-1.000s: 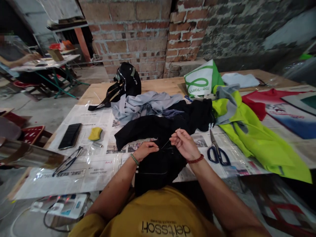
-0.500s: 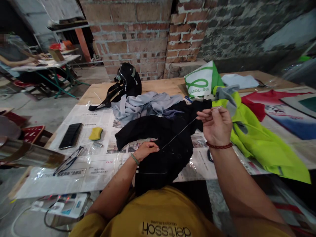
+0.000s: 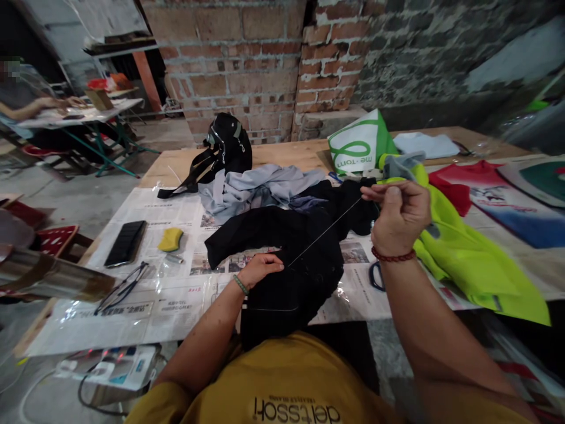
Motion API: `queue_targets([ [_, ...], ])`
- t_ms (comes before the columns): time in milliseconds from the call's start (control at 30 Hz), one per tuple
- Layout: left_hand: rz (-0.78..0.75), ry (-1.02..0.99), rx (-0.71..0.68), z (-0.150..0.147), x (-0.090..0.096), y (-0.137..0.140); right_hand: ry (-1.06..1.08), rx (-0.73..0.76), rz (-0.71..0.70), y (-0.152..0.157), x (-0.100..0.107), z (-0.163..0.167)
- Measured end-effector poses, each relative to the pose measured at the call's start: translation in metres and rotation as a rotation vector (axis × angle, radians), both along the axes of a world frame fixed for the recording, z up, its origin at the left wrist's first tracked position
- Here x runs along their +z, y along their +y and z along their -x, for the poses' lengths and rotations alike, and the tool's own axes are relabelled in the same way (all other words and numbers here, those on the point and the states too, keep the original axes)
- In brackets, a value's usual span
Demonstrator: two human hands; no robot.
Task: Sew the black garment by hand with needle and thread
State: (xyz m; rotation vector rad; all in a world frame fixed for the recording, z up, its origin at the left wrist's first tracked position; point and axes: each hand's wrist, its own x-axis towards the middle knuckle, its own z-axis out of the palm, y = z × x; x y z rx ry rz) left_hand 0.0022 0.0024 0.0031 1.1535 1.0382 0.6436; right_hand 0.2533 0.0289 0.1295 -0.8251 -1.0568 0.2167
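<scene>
A black garment (image 3: 282,294) lies bunched on the newspaper-covered table and hangs down toward my lap. My left hand (image 3: 260,270) is closed at its near part, fingertips pinching the fabric. From beside those fingertips a pale sewing thread (image 3: 327,231) runs taut, up and to the right. My right hand (image 3: 401,217) holds the other end, raised above the table with thumb and fingers pinched. Any needle in that pinch is hidden now.
Grey cloth (image 3: 265,185), a black bag (image 3: 233,141) and a green-white bag (image 3: 357,144) stand behind. A neon yellow jacket (image 3: 477,259) lies right. Leftward are a black phone (image 3: 126,242), a sponge (image 3: 170,239), glasses (image 3: 126,285) and a metal flask (image 3: 53,274).
My right hand has moved slightly right and turned, its back now more toward me. The thin needle-like tip above its fingers no longer shows. My left hand stays in place; the thread remains taut.
</scene>
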Motion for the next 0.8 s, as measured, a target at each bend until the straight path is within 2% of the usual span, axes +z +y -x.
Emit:
queue_targets([
  [100, -0.012, -0.014, 0.001, 0.001, 0.0, 0.0, -0.077, 0.139, 0.26, -0.009, -0.026, 0.021],
  [200, -0.04, -0.015, 0.006, 0.004, 0.002, 0.001, -0.203, 0.322, 0.555, -0.026, -0.074, 0.053],
  [267, -0.074, -0.001, 0.001, 0.007, 0.004, 0.003, -0.238, 0.396, 0.654, -0.038, -0.106, 0.071],
  [367, -0.132, 0.067, -0.061, 0.016, 0.009, 0.007, -0.271, 0.354, 0.705, -0.047, -0.137, 0.081],
  [467, -0.164, 0.182, -0.186, 0.024, 0.011, 0.01, -0.288, 0.265, 0.716, -0.042, -0.144, 0.07],
  [600, -0.191, 0.281, -0.274, 0.026, 0.008, 0.011, -0.36, 0.15, 0.695, -0.028, -0.14, 0.047],
  [700, -0.209, 0.319, -0.225, 0.021, 0.002, 0.011, -0.414, 0.051, 0.682, -0.02, -0.139, 0.036],
  [800, -0.312, 0.289, -0.092, 0.015, 0.0, 0.01, -0.411, 0.014, 0.675, -0.018, -0.14, 0.033],
])
